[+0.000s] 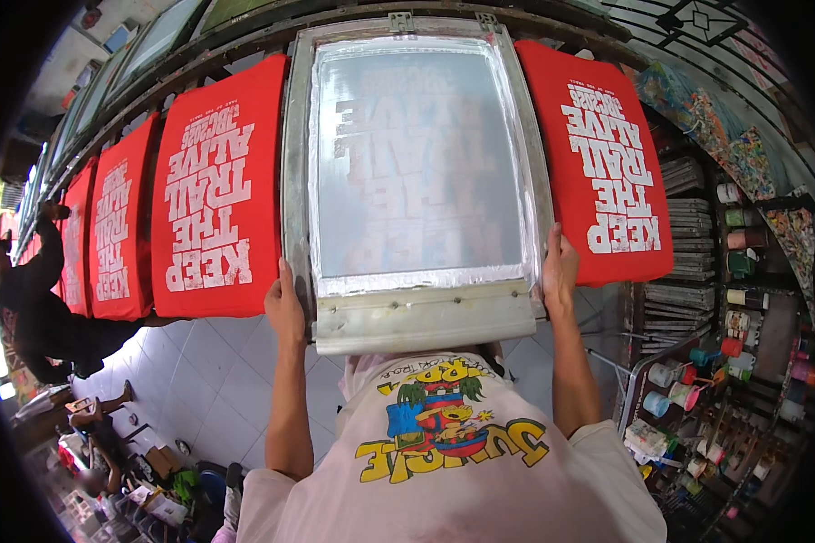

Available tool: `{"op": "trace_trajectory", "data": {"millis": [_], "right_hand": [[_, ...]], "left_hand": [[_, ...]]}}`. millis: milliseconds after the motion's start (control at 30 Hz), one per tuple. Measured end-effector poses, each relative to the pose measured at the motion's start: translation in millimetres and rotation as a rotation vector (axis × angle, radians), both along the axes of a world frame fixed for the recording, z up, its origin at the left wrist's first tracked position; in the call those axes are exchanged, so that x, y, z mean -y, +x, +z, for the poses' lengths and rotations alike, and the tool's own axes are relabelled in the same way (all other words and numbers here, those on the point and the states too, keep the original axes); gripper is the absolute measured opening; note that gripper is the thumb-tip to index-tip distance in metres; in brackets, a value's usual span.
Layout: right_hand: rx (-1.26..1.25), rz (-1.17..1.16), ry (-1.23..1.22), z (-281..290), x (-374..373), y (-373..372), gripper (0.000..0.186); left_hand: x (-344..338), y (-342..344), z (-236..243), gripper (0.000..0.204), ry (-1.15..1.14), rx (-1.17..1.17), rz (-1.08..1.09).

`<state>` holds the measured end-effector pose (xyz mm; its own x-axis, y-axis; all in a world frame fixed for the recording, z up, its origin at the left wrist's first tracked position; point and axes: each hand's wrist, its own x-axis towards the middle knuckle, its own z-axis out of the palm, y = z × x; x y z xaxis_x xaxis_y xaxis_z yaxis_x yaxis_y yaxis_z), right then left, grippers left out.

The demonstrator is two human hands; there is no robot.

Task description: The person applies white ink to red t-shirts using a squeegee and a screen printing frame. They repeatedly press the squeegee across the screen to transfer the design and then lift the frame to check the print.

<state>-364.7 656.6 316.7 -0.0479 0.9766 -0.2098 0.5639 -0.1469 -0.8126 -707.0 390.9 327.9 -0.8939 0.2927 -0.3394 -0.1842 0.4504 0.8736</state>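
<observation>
A screen printing frame (pixel 295 181) lies in front of me, its pale mesh (pixel 417 181) showing faint block lettering. White tape or ink edges the mesh, and a whitish strip (pixel 426 324) runs along the near end. My left hand (pixel 285 308) is closed on the frame's left side near the front corner, thumb uppermost. On the opposite side, my right hand (pixel 560 271) grips the frame a little farther up. Fingers below the rails are hidden. Red shirts with white print lie flat on both sides: one on the left (pixel 215 185), another on the right (pixel 598 163).
Metal hinges (pixel 401 23) sit at the frame's far end. More red printed shirts (pixel 122 222) continue leftward, where a person in dark clothing (pixel 41 294) stands. Stacked frames (pixel 679 235) and shelves of paint containers (pixel 666 398) stand at the right, beyond a metal rail (pixel 634 380).
</observation>
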Motion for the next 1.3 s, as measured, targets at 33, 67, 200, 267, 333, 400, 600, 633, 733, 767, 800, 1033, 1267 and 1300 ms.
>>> {"op": "trace_trajectory", "data": {"millis": [33,67,200,267,333,400,600,633,733,767,800,1033,1267,1300], "right_hand": [[-0.039,-0.006,0.014,-1,8,1,0.065],[-0.079,-0.012,0.026,-1,15,2,0.063],[-0.17,0.068,0.096,3,47,-5,0.058],[-0.275,0.141,0.137,15,68,-25,0.057],[-0.372,0.21,0.062,32,89,-44,0.055],[-0.402,0.287,0.003,26,107,-58,0.057],[-0.413,0.473,-0.163,30,156,-97,0.062],[-0.409,0.508,-0.16,33,163,-101,0.063],[-0.394,0.608,-0.172,41,179,-103,0.067],[-0.393,0.64,-0.165,42,182,-103,0.067],[-0.391,0.67,-0.16,43,186,-103,0.068],[-0.347,0.803,-0.25,49,198,-95,0.069],[-0.293,0.74,-0.188,22,221,-105,0.064],[-0.319,0.714,-0.238,28,222,-109,0.061]], "left_hand": [[7,4,4,0.063,-0.003,0.011,0.021],[17,7,6,0.062,0.013,0.005,0.027],[73,3,6,0.061,0.12,-0.022,0.169],[97,11,34,0.062,0.147,-0.043,0.238],[155,3,42,0.064,0.011,-0.087,0.139],[190,15,52,0.065,0.036,-0.133,0.242],[314,48,54,0.07,-0.022,-0.246,0.398],[330,57,57,0.07,-0.067,-0.246,0.439],[378,94,56,0.072,-0.267,-0.291,0.485],[400,105,47,0.073,-0.373,-0.345,0.453],[420,118,45,0.074,-0.556,-0.391,0.352],[391,178,79,0.072,-0.122,-0.169,0.712],[427,166,62,0.069,-0.182,-0.231,0.587],[434,161,57,0.069,-0.186,-0.268,0.56]]}}
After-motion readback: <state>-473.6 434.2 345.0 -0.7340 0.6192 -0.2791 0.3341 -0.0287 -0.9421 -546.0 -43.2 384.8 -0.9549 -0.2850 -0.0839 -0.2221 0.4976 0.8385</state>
